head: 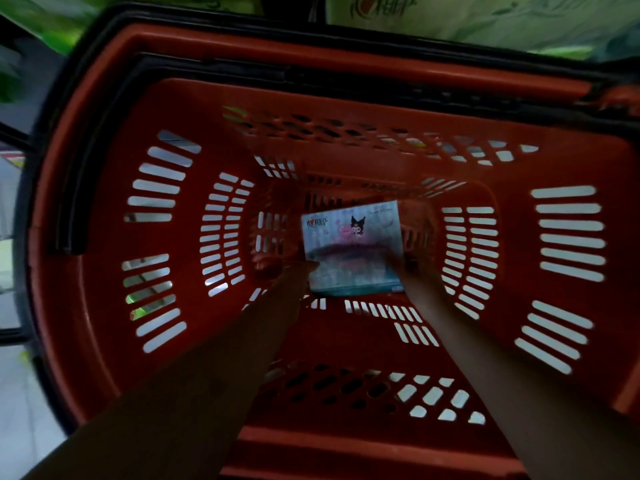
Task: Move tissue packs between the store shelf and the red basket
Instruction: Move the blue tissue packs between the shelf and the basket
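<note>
low in the red basket (104, 237), left hand (292, 271) and right hand (414, 271) flank the tissue pack (353, 244); clamped or not, i cannot tell. a loose hold could drop it.

Basket (346, 98): red, its walls and floor patterned with rows of slots showing pale.
Handle (100, 150): black.
Tissue pack (353, 244): pale blue-white, pink blotches, a black cartoon figure, a red logo in one corner, a teal lower edge.
Package at upper left (52, 22): bright green.
Package at upper right (485, 19): whitish-green, red logo.
</note>
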